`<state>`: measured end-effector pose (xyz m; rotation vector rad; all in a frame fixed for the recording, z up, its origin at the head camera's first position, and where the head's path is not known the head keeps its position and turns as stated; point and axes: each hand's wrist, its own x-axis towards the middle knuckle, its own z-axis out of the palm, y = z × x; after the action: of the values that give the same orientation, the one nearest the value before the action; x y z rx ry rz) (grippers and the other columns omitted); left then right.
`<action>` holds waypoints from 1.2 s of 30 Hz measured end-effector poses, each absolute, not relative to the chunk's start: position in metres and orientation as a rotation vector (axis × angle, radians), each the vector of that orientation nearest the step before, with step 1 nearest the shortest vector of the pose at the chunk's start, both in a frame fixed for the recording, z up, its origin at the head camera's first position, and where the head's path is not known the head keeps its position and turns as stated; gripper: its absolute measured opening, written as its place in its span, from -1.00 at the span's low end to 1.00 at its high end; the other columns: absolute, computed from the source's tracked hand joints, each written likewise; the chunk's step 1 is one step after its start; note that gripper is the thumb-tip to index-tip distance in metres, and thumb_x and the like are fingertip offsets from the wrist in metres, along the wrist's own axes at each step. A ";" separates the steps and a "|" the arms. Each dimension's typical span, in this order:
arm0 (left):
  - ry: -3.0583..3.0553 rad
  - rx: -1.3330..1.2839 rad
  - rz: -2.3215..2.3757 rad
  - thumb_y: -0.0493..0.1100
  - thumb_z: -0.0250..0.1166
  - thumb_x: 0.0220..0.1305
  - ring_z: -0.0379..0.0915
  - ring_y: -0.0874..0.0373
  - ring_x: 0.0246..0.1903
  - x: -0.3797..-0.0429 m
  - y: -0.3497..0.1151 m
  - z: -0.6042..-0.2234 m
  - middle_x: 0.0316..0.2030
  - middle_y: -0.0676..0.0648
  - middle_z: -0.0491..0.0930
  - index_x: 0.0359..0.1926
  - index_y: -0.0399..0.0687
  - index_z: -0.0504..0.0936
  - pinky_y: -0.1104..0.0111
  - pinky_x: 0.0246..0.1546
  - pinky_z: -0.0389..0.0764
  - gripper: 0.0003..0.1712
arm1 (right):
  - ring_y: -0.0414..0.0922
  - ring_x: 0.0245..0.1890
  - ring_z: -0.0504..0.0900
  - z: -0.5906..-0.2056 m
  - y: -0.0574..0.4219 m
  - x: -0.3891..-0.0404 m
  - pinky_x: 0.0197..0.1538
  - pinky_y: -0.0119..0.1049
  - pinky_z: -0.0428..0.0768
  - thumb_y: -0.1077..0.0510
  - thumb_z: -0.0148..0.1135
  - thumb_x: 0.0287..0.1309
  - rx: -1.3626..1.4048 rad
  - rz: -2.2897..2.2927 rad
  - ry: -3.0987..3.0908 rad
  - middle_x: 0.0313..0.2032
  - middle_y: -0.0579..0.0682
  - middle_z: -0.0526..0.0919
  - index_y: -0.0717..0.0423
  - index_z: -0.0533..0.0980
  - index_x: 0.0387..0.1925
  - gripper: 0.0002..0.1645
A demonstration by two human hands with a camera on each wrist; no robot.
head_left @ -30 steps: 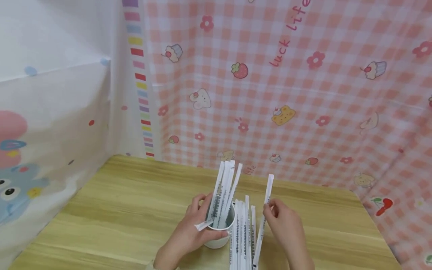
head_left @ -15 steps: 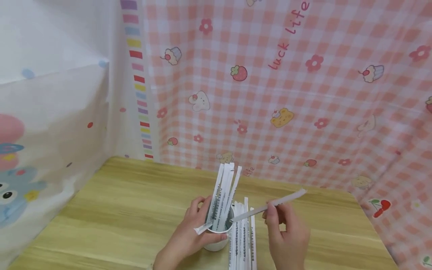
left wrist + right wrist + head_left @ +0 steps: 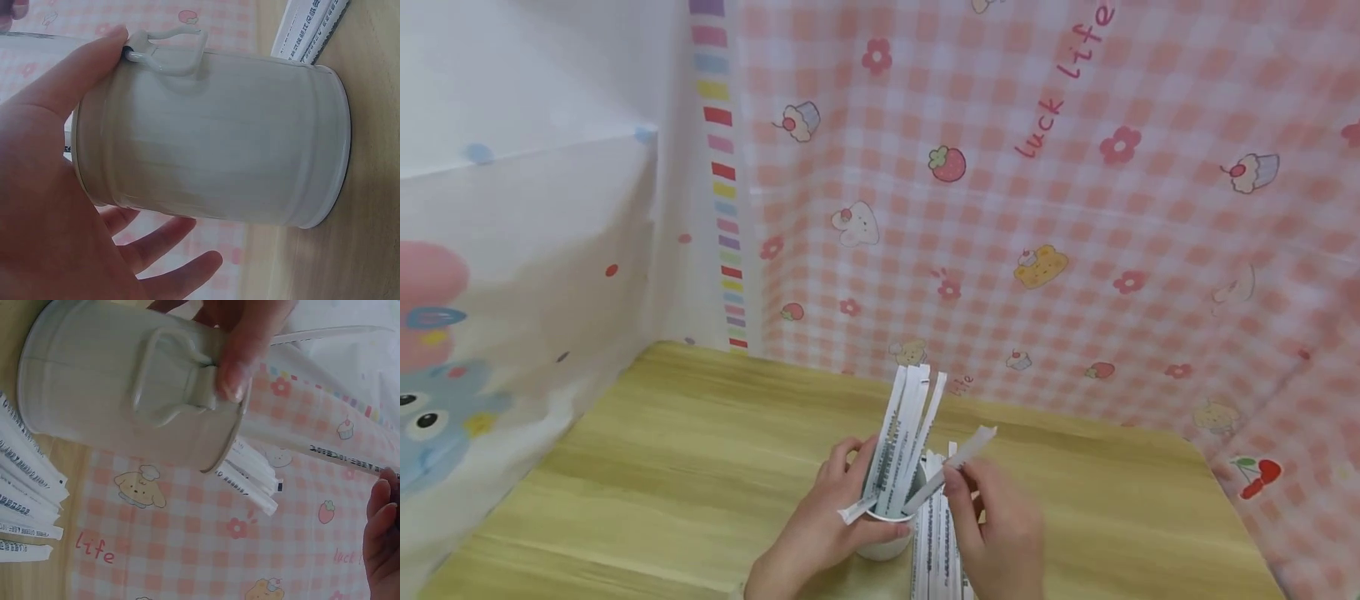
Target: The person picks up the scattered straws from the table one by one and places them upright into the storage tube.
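Observation:
My left hand (image 3: 820,521) grips a small white metal pail (image 3: 219,137) near its rim, with the thumb by a wire loop handle (image 3: 153,381). Several paper-wrapped straws (image 3: 901,450) stand leaning in the pail, and one short end pokes out over its left side. In my right hand (image 3: 1003,525), thumb and fingers pinch one wrapped straw (image 3: 973,445). It slants down to the left, its lower end at the pail's mouth; how deep that end sits is hidden.
More wrapped straws (image 3: 934,542) lie side by side on the wooden table (image 3: 700,467), just right of the pail and partly behind my right hand. A pink checked cloth (image 3: 970,225) hangs behind the table, and a white printed cloth (image 3: 550,250) at the left.
My right hand has brought a straw from beside the table straws, tilted it over, and moved it left to the pail's mouth. My left hand stays on the pail.

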<state>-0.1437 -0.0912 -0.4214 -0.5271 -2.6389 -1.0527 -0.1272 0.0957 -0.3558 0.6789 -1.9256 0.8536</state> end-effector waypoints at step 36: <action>-2.617 -0.561 -1.053 0.33 0.34 -0.23 0.19 0.09 -0.05 -0.145 -0.088 -0.423 0.10 -0.09 0.15 0.35 0.10 0.02 0.22 -0.19 0.43 0.14 | -0.40 -0.63 0.33 -0.390 0.101 -0.144 -0.53 -0.46 0.32 -0.05 0.13 0.12 0.584 0.698 -2.783 -0.61 -0.37 0.41 -0.18 0.46 -0.41 -0.91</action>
<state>-0.1450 -0.0875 -0.4231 -0.5609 -2.6175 -1.0533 -0.1438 0.1012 -0.3896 0.5839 -2.7835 0.6975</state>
